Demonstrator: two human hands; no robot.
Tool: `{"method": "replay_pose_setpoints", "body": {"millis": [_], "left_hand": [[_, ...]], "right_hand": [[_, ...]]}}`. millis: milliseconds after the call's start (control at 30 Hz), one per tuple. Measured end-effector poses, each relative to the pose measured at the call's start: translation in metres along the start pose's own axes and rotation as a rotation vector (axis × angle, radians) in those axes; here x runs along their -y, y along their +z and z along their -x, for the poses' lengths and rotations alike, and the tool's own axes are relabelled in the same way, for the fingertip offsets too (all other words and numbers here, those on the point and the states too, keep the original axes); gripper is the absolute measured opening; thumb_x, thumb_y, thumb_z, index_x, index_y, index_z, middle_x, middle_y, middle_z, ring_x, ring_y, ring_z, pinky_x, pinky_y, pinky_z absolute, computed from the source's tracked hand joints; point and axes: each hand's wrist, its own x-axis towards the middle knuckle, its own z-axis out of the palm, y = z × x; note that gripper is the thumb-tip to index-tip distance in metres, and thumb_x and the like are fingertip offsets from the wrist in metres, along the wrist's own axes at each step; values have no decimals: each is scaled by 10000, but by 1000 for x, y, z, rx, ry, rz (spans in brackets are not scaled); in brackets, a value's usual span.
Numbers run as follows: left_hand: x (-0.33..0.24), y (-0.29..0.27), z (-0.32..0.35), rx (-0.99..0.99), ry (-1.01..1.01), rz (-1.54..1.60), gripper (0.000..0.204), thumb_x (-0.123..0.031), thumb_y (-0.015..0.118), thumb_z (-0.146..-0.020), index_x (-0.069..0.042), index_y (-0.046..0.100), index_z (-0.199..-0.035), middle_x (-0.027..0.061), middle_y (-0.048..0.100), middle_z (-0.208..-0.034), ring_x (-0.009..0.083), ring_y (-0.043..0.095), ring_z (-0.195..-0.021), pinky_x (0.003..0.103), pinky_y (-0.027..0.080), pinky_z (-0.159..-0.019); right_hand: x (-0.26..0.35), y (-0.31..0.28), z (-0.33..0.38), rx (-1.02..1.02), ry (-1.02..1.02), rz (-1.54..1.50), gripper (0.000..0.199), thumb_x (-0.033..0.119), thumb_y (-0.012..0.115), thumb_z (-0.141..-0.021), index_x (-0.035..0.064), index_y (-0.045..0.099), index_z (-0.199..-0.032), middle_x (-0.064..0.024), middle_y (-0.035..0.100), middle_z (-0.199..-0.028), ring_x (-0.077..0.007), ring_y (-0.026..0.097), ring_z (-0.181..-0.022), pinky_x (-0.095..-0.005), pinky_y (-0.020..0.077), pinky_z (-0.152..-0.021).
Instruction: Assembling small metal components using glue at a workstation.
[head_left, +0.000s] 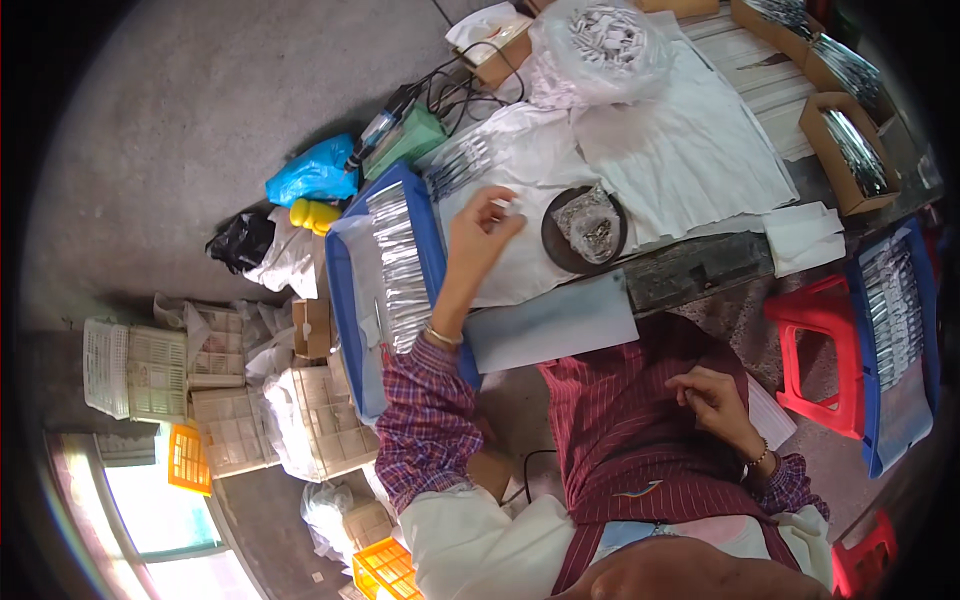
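Observation:
My left hand (485, 228) is over the white cloth (650, 170) on the table, thumb and fingers pinched round a small white piece (511, 207). Just right of it stands a round dark dish (557, 238) with a clear plastic bag (590, 225) of tiny metal parts in it. Several slim silvery metal pieces (460, 165) lie on the cloth beyond the hand. My right hand (712, 403) is above my lap, over the dark red striped apron (620, 420). Its fingers are curled together; whatever they hold, if anything, is too small to make out.
A blue tray (428, 240) of silvery rods stands at left, another blue tray (868, 400) by a red stool (785, 345) at right. A bag of small white pieces (605, 45) and cardboard boxes (850, 200) of rods lie farther back. An electric screwdriver (378, 130) lies beyond the left tray.

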Motion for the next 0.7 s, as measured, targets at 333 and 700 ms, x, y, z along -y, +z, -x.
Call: {"method": "replay_pose_setpoints", "body": {"millis": [333, 700], "left_hand": [[59, -23, -68, -210, 163, -486, 305, -19, 674, -642, -85, 667, -940, 54, 630, -829, 163, 604, -732, 265, 490, -692], [87, -27, -82, -290, 372, -636, 236, -68, 627, -672, -67, 678, -902, 122, 644, -897, 303, 594, -891, 386, 470, -797]], "right_hand": [[-3, -16, -2, 12, 86, 0, 323, -135, 454, -760, 10, 656, -966, -63, 549, -712, -134, 549, -640, -242, 439, -589], [0, 7, -32, 130, 123, -3, 224, -13, 552, -763, -24, 641, -969, -65, 558, -795, -127, 556, -728, -237, 440, -640]]}}
